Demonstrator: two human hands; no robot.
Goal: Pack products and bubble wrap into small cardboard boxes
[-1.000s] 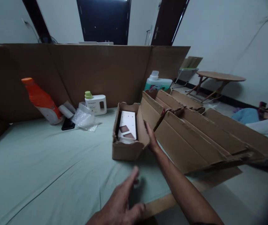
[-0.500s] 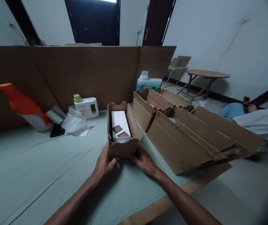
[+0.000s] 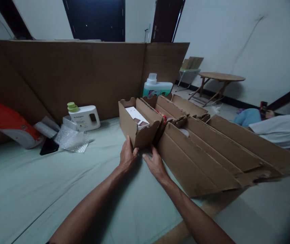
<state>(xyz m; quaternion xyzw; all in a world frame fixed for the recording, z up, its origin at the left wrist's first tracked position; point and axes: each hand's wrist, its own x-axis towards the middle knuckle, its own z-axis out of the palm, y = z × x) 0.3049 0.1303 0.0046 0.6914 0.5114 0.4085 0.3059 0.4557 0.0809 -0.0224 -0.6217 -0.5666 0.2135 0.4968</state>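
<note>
An open-topped cardboard box (image 3: pixel 146 137) stands on the light green cloth, just left of a row of similar boxes. In it lies a white carton (image 3: pixel 136 116) with brown squares printed on it. My left hand (image 3: pixel 128 156) grips the box's near left corner, fingers along its side and thumb at the front. Beside the near right corner is my right hand (image 3: pixel 156 164), open, thumb held apart, its fingertips at the gap between this box and the long cardboard box (image 3: pixel 198 162). Whether those fingertips touch the box is hard to make out.
A white jug with green cap (image 3: pixel 85 118), bubble wrap (image 3: pixel 72 137), a black phone-like object (image 3: pixel 49 146) and an orange bottle (image 3: pixel 10 118) lie or stand left. Behind the boxes is a teal bottle (image 3: pixel 157 88) before a cardboard screen (image 3: pixel 96 74). A person (image 3: pixel 279 127) is at right.
The cardboard box with the white carton has moved right and away from me, turning to lie alongside the other boxes. My right hand's grip has loosened. The view has shifted slightly.
</note>
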